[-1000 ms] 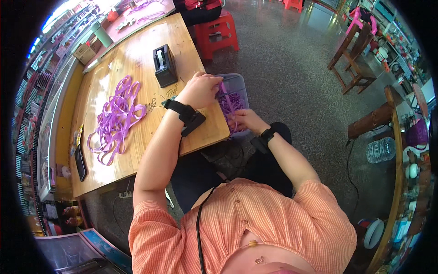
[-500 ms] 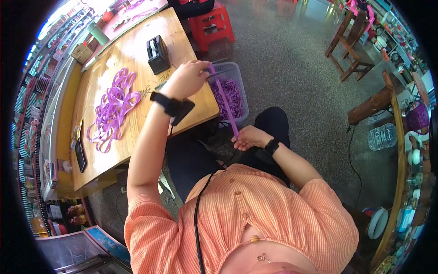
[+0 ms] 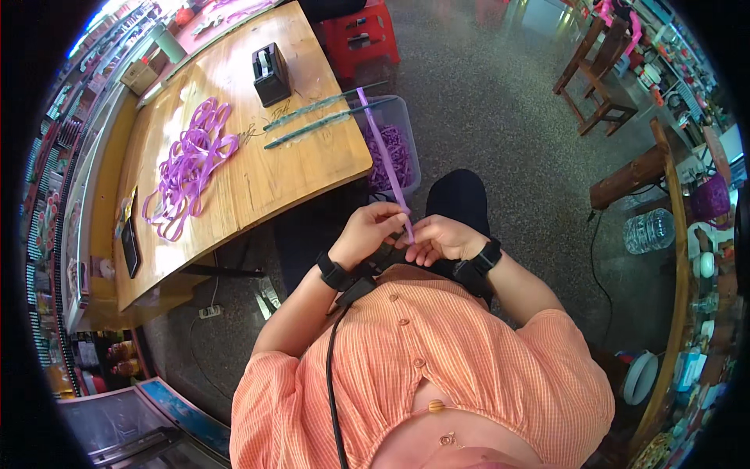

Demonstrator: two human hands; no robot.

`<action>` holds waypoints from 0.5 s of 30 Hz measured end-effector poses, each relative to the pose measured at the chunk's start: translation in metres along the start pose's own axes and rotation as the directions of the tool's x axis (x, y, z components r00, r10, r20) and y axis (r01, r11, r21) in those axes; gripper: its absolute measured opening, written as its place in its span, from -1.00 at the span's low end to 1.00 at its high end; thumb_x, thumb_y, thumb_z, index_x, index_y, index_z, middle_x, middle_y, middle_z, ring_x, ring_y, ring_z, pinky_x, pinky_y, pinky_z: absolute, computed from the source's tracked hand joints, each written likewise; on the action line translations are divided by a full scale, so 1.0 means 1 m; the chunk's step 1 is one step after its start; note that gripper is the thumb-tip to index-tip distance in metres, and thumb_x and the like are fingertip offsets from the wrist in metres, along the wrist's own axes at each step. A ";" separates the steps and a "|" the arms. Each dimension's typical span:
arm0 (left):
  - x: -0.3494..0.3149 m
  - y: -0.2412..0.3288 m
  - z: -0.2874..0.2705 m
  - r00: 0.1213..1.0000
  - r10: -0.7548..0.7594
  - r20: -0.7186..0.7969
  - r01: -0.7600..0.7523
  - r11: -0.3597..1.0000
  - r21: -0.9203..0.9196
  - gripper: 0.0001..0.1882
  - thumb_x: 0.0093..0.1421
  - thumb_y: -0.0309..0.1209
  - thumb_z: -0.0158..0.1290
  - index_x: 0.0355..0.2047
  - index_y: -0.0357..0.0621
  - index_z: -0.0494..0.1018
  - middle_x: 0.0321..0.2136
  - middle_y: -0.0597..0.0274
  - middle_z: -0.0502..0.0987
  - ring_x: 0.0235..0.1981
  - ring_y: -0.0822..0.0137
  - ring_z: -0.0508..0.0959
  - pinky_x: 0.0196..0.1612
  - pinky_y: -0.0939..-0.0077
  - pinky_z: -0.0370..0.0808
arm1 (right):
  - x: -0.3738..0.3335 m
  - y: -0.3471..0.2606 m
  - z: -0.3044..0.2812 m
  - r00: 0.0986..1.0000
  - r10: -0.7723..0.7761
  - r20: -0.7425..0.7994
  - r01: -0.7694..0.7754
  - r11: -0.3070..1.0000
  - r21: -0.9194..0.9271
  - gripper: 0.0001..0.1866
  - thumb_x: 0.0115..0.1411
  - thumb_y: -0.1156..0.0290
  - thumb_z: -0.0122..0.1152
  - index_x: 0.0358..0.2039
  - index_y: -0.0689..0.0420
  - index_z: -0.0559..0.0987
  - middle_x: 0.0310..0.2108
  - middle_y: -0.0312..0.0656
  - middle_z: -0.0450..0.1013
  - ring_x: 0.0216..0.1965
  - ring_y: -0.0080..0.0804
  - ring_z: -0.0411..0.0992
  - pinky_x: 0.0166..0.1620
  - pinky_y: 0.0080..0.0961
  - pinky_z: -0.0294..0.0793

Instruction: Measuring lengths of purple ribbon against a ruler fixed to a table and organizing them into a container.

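Note:
A purple ribbon runs from the ends of two thin green rods down to my hands in front of my lap. With thumb and fingers, my left hand pinches the ribbon close to its lower end. My right hand is closed beside it, fingers curled at the ribbon's tail. The rods lie taped across the table and stick out past its right edge. Below them a clear plastic bin holds a heap of purple loops. A loose pile of purple ribbon lies on the table.
On the wooden table stand a black tape dispenser and a dark phone. A red stool is beyond it. To the right are a wooden chair, a large clear bottle and a cable on the floor.
My left hand has moved from the rods down toward my right hand, and now grips the ribbon there. The rods, earlier partly covered by that hand, show fully.

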State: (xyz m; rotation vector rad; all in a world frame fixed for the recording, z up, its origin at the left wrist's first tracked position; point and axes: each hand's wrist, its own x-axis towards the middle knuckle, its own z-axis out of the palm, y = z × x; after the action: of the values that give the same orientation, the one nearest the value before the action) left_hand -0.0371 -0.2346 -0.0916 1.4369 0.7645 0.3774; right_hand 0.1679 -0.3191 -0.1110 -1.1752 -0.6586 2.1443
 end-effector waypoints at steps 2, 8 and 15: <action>0.005 0.001 -0.003 1.000 -0.015 0.019 0.016 0.999 -0.044 -0.73 0.35 -0.34 0.11 -0.04 -0.24 0.57 -0.24 0.30 0.62 -0.27 0.49 0.58 -0.23 0.58 0.55 | 0.002 0.002 0.000 1.000 0.005 0.013 -0.005 1.000 0.008 -0.70 0.32 0.35 0.15 -0.07 0.32 0.59 -0.41 -0.08 0.60 -0.49 -0.44 0.58 -0.41 -0.59 0.61; 0.013 0.002 -0.012 0.995 -0.067 0.071 0.073 0.993 -0.091 -0.71 0.33 -0.32 0.14 -0.05 -0.26 0.59 -0.19 0.28 0.63 -0.25 0.49 0.58 -0.19 0.57 0.54 | 0.003 0.002 0.001 1.000 0.003 0.009 -0.002 1.000 -0.017 -0.68 0.30 0.31 0.16 -0.06 0.26 0.60 -0.38 -0.09 0.62 -0.48 -0.45 0.58 -0.39 -0.61 0.61; 0.012 0.000 -0.008 0.988 -0.050 0.145 0.067 0.992 -0.108 -0.75 0.28 -0.34 0.21 -0.15 -0.26 0.62 -0.34 0.31 0.64 -0.34 0.52 0.57 -0.23 0.61 0.52 | 0.003 0.002 0.001 1.000 0.003 0.018 -0.004 0.998 0.067 -0.69 0.31 0.36 0.16 -0.06 0.33 0.59 -0.45 -0.07 0.61 -0.53 -0.43 0.58 -0.42 -0.59 0.61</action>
State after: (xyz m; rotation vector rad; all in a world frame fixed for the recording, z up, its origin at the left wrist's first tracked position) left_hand -0.0339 -0.2210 -0.0943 1.3176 0.6581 0.2654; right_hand 0.1655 -0.3191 -0.1137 -1.1237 -0.5884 2.1652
